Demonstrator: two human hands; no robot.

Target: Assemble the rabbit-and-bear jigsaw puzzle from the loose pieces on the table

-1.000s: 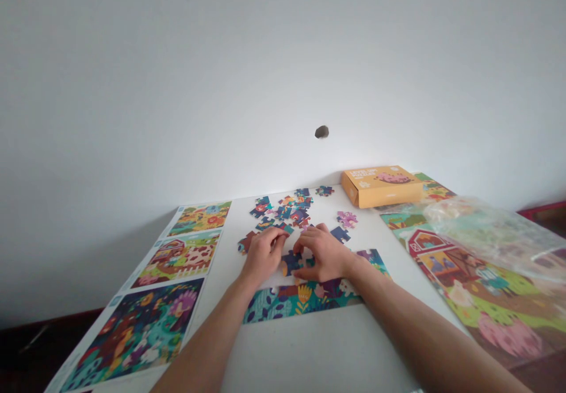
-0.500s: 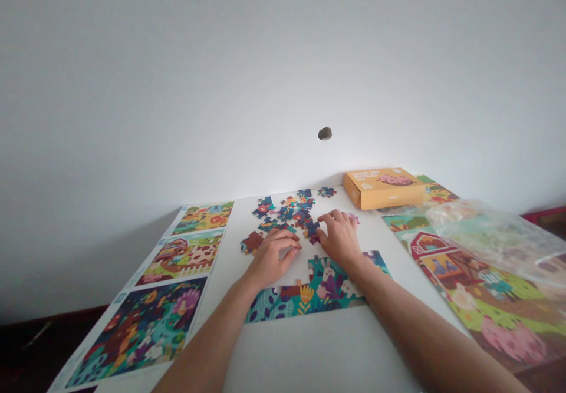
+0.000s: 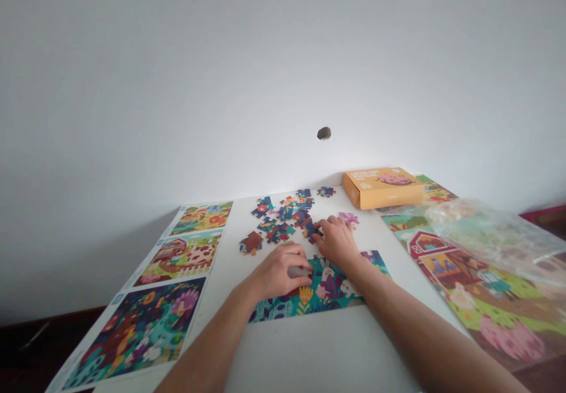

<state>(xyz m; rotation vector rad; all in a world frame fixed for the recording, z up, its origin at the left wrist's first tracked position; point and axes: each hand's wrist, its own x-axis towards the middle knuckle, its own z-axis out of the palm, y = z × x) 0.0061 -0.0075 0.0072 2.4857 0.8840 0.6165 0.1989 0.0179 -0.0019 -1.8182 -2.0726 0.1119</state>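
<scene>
A partly joined puzzle (image 3: 329, 293) with rabbits and flowers lies on the white table (image 3: 287, 354). My left hand (image 3: 287, 270) is over its left part, thumb and fingers curled at its upper edge; whatever they may hold is too small to make out. Above the puzzle's middle, my right hand (image 3: 333, 238) has its fingertips on a dark blue piece (image 3: 313, 231) at the edge of the loose pieces (image 3: 283, 216). A brown piece (image 3: 251, 243) lies left of that pile, and a purple piece (image 3: 349, 217) is just behind my right hand.
An orange box (image 3: 384, 188) stands at the back right against the wall. Picture sheets (image 3: 141, 328) line the left side. More printed sheets (image 3: 490, 287) lie at the right, partly under a clear plastic bag (image 3: 495, 240).
My left hand has moved right and nearer, from the loose pieces onto the joined puzzle. My right hand has shifted slightly left and down, uncovering the purple piece.
</scene>
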